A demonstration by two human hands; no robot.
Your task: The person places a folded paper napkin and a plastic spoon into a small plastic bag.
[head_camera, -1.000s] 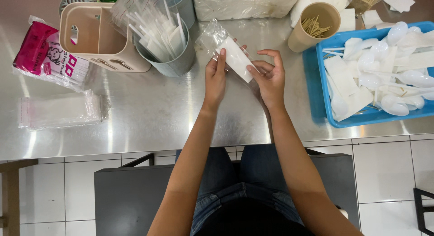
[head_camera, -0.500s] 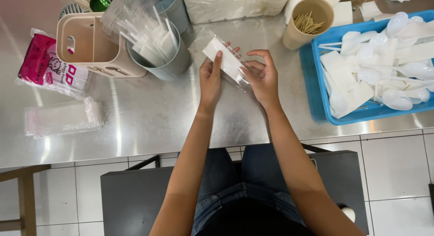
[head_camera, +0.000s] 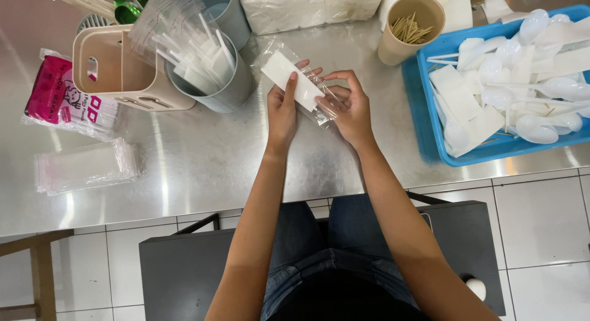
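Note:
Both hands hold one small clear plastic bag [head_camera: 278, 55] above the steel table [head_camera: 203, 167]. A folded white napkin [head_camera: 294, 79] sits inside the bag. My left hand [head_camera: 283, 109] presses on the bag and napkin from the left, index finger stretched along it. My right hand [head_camera: 350, 106] pinches the bag's lower right end, fingers curled around its edge. The bag tilts from upper left down to lower right.
A grey bucket [head_camera: 218, 81] of packed bags stands left of the hands, beside a beige caddy [head_camera: 117, 69]. A paper cup of toothpicks [head_camera: 409, 29] and a blue tray [head_camera: 430, 124] with white spoons and napkins lie at right. A stack of clear bags [head_camera: 86, 166] and a pink packet [head_camera: 58, 97] lie at left.
The bag with the napkin has shifted slightly left and toward the bucket. Both hands stay on it; the left index finger now lies further along the bag.

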